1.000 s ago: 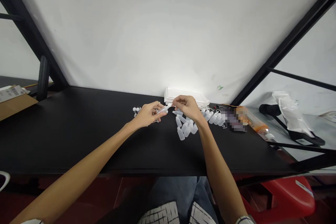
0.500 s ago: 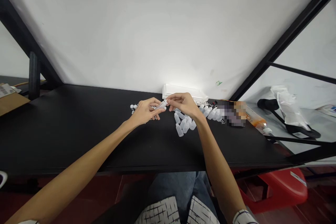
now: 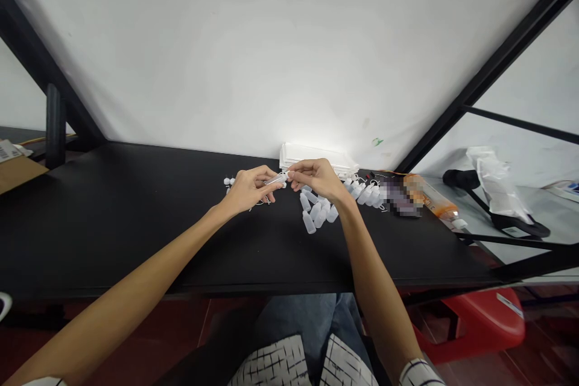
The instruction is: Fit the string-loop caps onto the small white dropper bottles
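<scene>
My left hand [image 3: 248,192] is closed around a small translucent plastic bottle [image 3: 276,180], which lies tilted with its neck pointing right. At that neck, the fingertips of my right hand [image 3: 320,180] pinch a small white cap [image 3: 287,175]. Several similar bottles without caps [image 3: 318,215] lie in a loose pile below my right hand. White caps [image 3: 227,181] sit beside my left hand, partly hidden by it. To the right of my right wrist is a row of bottles with white caps and loops [image 3: 368,194].
A stack of white flat packets [image 3: 316,155] rests against the wall behind my hands. An orange-labelled drink bottle [image 3: 446,210] lies at the right of the black table [image 3: 136,217], beside a blurred-out item. Black frame bars slope up at both sides. A red stool [image 3: 488,325] stands below.
Both hands stay nearly in place around the bottle, with only slight finger movement. The camera view has shifted a little.
</scene>
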`<state>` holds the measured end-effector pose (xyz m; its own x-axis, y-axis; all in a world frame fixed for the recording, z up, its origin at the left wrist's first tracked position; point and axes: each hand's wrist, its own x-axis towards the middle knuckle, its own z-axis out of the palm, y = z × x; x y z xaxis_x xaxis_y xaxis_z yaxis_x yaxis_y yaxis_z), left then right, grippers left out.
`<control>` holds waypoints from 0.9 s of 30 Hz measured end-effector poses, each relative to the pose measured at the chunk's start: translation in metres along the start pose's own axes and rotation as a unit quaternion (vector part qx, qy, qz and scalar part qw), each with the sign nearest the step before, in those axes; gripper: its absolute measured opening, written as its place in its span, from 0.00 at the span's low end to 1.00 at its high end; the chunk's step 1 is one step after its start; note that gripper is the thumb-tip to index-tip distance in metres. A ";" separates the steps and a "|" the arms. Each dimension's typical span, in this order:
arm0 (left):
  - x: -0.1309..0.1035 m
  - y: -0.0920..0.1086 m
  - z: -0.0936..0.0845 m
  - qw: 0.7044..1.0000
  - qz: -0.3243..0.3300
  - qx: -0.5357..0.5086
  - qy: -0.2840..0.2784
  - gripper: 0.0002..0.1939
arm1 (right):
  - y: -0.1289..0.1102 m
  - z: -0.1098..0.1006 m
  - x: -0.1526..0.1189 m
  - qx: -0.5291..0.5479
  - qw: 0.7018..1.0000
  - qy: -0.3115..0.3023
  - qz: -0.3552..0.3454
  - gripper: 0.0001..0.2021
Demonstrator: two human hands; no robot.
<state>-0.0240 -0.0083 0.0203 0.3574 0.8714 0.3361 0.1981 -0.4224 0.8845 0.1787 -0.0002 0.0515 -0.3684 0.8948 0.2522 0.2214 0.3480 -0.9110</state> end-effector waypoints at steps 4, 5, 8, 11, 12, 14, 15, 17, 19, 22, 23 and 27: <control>0.000 -0.001 0.000 1.000 0.005 0.020 -0.003 0.17 | 0.000 0.004 0.000 -0.061 0.998 0.019 0.010 0.21; 0.000 -0.001 0.000 1.000 0.005 0.021 -0.005 0.17 | 0.000 0.006 0.000 -0.078 0.997 0.022 0.011 0.22; 0.000 -0.001 0.000 1.000 0.007 0.022 -0.006 0.17 | 0.000 0.011 0.001 -0.117 0.993 0.026 0.003 0.27; 0.000 -0.002 -0.001 1.000 0.007 0.023 -0.009 0.17 | 0.003 0.015 0.002 -0.173 0.984 0.043 -0.015 0.30; 0.000 -0.003 -0.001 1.000 0.004 0.026 -0.011 0.17 | 0.005 0.017 0.002 -0.188 0.981 0.052 -0.018 0.31; 0.000 -0.006 -0.001 0.999 -0.004 0.035 -0.013 0.17 | 0.007 0.020 0.003 -0.203 0.977 0.070 -0.022 0.28; 0.001 -0.008 -0.001 0.999 -0.008 0.041 -0.014 0.17 | 0.008 0.021 0.003 -0.201 0.976 0.079 -0.025 0.24; 0.002 -0.011 -0.001 0.999 -0.011 0.048 -0.013 0.17 | 0.009 0.024 0.003 -0.190 0.977 0.093 -0.031 0.16; 0.003 -0.013 -0.001 0.999 -0.009 0.049 -0.012 0.17 | 0.009 0.025 0.003 -0.168 0.981 0.086 -0.033 0.14; 0.003 -0.012 -0.003 0.999 -0.001 0.041 0.000 0.16 | 0.007 0.023 0.003 -0.101 0.994 0.043 -0.023 0.11; 0.004 -0.011 -0.004 0.999 0.003 0.039 0.003 0.16 | 0.007 0.022 0.003 -0.076 0.997 0.031 -0.017 0.09; 0.004 -0.011 -0.008 0.999 0.022 0.042 0.014 0.17 | 0.008 0.019 0.004 -0.007 0.999 0.029 0.012 0.10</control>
<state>-0.0316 0.0018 0.0148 0.3424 0.8578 0.3833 0.2592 -0.4784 0.8390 0.1618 0.0007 0.0395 -0.3104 0.9173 0.2493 0.2425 0.3300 -0.9123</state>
